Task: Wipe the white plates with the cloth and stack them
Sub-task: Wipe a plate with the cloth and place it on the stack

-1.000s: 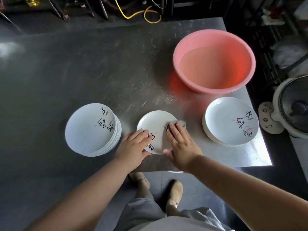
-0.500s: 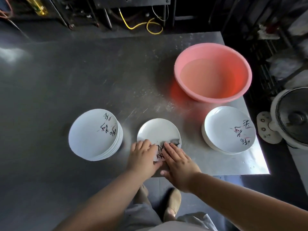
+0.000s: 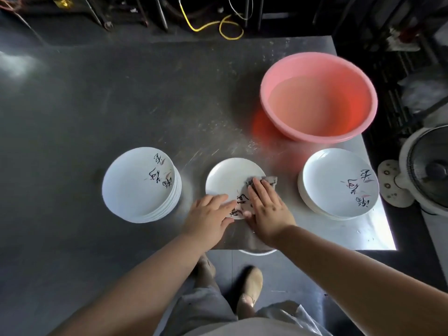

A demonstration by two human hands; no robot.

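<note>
Right hand [image 3: 265, 207] presses the cloth [image 3: 264, 184] flat-fingered onto the middle plate [image 3: 226, 180]; left hand [image 3: 208, 218], fingers straight, steadies its near rim

The table [image 3: 145, 105] is showing as brushed metal, scuffed and scratched, catching a dull sheen near the right edge. The plate [image 3: 225, 178] and both stacks [image 3: 135, 185] [image 3: 337, 183] are gleaming like glazed white ceramic, smooth and glossy, while the cloth [image 3: 269, 181] on the plate is looking grey, soft and matt. The basin [image 3: 317, 98] is glowing as smooth pink plastic, and the fan [image 3: 429, 170] is sitting in off-white plastic.
</note>
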